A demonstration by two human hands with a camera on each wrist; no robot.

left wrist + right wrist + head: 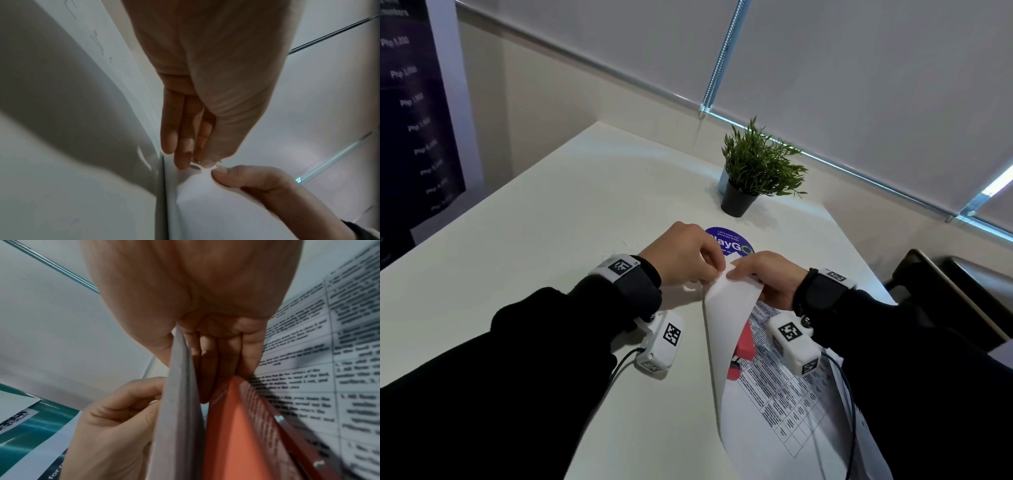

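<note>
Right, head view: both forearms in black sleeves [534, 359] come up from the bottom edge and meet at centre frame. Left hand [681, 255] is knuckles-up, fingers curled, thumb + index tips pinching the top corner of the white sheet [726, 315]. Right hand [767, 277] sits just beside it, thumb on top of the same corner, other fingers tucked under, so also a pinch. The sheet is lifted and curled up off the printed page [784, 404], which lies on the table [551, 240] lower right of centre. A red stapler [744, 342] rests on that page, partly hidden by the sheet.

Left wrist view: left hand [216, 73] fills top centre, fingers pressed together, tips meeting the thumb at the sheet's corner mid-frame. Right thumb touches the corner from lower right.

Right wrist view: sheet [180, 402] runs edge-on down the centre, held btw right thumb and fingers. Left hand [115, 426] is lower left, stapler [236, 434] lower right.
</note>
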